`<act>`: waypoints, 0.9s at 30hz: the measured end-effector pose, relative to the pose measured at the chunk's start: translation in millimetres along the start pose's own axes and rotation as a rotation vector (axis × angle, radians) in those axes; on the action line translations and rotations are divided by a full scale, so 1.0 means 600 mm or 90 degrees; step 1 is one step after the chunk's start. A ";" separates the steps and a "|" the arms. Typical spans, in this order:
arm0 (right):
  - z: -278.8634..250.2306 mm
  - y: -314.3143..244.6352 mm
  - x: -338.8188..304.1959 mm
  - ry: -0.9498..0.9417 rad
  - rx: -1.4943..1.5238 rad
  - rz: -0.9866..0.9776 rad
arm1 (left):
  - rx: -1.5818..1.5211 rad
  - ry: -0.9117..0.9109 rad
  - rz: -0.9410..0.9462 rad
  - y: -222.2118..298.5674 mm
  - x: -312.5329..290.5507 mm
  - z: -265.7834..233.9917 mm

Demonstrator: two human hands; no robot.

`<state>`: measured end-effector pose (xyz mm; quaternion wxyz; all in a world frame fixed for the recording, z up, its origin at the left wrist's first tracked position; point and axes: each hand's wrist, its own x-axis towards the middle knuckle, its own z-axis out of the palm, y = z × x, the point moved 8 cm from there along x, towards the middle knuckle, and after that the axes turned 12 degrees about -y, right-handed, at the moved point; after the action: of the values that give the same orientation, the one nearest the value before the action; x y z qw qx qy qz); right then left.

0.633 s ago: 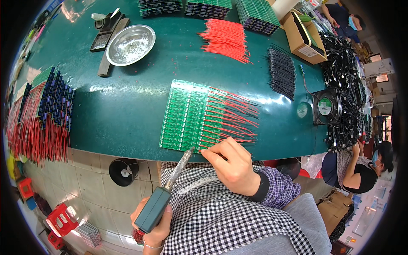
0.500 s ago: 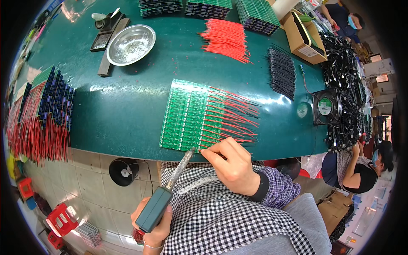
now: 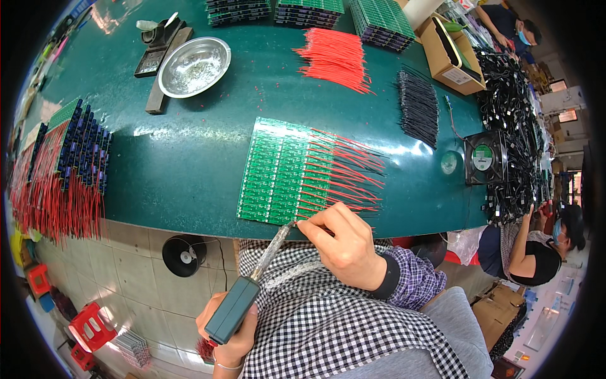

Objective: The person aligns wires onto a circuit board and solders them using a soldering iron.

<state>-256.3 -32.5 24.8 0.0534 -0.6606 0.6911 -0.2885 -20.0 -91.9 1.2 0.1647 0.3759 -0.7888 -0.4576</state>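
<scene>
My left hand [image 3: 230, 325] grips the dark green boxy handle of a soldering iron [image 3: 235, 308]. Its metal barrel slants up and right, and the tip meets the lower edge of a green circuit board panel [image 3: 259, 170]. My right hand [image 3: 344, 249] is closed in a pinch right beside that tip, at the panel's lower right corner. A wire is held there, mostly hidden by the fingers. From the panel, red and black wires [image 3: 353, 177] fan out to the right in several rows.
Beyond the panel lie loose red wires [image 3: 334, 60] and black wires [image 3: 419, 107]. A metal bowl [image 3: 218, 54] rests on an iron stand at the far left. Wired boards [image 3: 63, 170] are stacked left; a small fan [image 3: 485, 158] and black cables [image 3: 511, 126] occupy the right. Co-workers sit beyond.
The soldering iron's tip has shifted slightly right along the panel's lower edge, closer to my right fingertips. My left hand moved with it; the right hand has barely moved.
</scene>
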 end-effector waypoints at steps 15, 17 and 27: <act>0.000 0.004 0.005 0.009 -0.009 0.011 | -0.131 0.107 -0.066 -0.023 0.016 -0.013; -0.002 0.006 0.005 0.014 0.003 0.016 | -0.101 0.150 -0.032 -0.010 0.033 -0.026; -0.106 0.064 0.071 0.067 -0.001 -0.029 | 0.119 0.483 0.078 0.053 0.197 -0.146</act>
<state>-324.1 -53.2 72.3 0.0099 -0.6603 0.6779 -0.3231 -59.9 -222.7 64.2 0.4367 0.4840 -0.7310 -0.2017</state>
